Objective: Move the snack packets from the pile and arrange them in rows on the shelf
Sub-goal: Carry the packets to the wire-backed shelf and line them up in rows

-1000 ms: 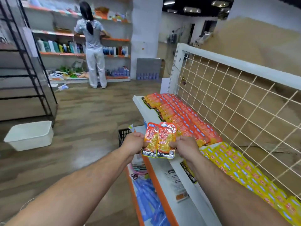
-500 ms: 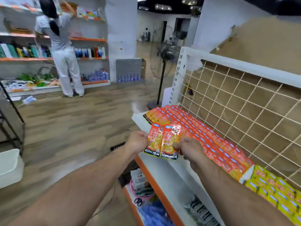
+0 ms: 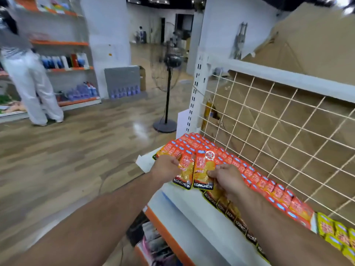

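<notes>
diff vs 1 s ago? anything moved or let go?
Left-hand grip and right-hand grip carried the left packet and right packet along the shelf toward its far end, now just over the orange rows there. Same holds, nothing released. The orange rows and yellow packets lie as before.

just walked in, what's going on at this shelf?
A person is stocking a white shelf with snack packets. The left hand pinches the left packet and the right hand pinches the right packet, held side by side over the shelf's far end. Rows of orange packets already lie along the wire mesh back, with yellow packets further right. Neither held packet is set down yet.
</notes>
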Demonstrator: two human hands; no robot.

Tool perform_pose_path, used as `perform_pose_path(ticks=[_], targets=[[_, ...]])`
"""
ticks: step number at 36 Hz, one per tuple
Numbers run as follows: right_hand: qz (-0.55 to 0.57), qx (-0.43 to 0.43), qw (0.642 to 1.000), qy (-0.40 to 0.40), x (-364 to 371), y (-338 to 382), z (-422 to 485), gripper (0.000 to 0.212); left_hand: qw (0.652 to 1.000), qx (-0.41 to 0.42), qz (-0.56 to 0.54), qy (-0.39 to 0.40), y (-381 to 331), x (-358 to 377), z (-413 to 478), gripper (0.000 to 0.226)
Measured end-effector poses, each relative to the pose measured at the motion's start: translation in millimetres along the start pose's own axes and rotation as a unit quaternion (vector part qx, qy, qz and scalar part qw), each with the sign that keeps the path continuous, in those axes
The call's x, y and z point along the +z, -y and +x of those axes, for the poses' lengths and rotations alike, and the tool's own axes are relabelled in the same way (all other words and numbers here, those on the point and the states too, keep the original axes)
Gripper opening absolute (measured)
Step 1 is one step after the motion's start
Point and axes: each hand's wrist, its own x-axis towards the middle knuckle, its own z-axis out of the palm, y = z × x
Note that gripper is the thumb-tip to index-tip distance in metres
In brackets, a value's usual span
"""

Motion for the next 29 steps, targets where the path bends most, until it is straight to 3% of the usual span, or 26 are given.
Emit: perform_pose_path(ticks=[7,10,15,22,29], targets=[[0.014,0.035,0.998,-0.053,-5,2,19,0.043,0.996,0.004,0.077,0.050,-1,12,38,0.010],[0.035,0.042,0.995,-0.078,-3,4,25,0.042,0.993,0.017,0.102,0.060,2,14,55,0.013],[0.004,0.067,0.991,-0.117,8,4,21,0.024,0.971,0.087,0.205,0.088,8,16,70,0.007],[0.006,0.099,0.976,-0.193,24,-1,18,0.025,0.925,0.193,0.304,0.123,5,8,83,0.021],[0.025,0.122,0.966,-0.228,39,-13,9,0.037,0.900,0.219,0.350,0.141,12,3,88,0.032]])
